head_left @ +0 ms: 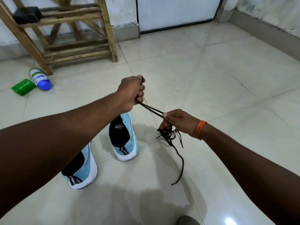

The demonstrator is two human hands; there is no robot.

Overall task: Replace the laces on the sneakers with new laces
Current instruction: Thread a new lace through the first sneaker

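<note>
Two light-blue sneakers with black insides stand on the tiled floor, heels towards me: one in the middle and one nearer and to the left, partly hidden by my left forearm. My left hand is raised above them, fist closed on black laces that run taut down to my right hand. My right hand pinches the strands, and a tangled bunch of black lace hangs below it, with one loose end trailing on the floor.
A wooden rack stands at the back left with a black block on it. A white bottle with a blue cap and a green box lie on the floor at left. A white door is behind.
</note>
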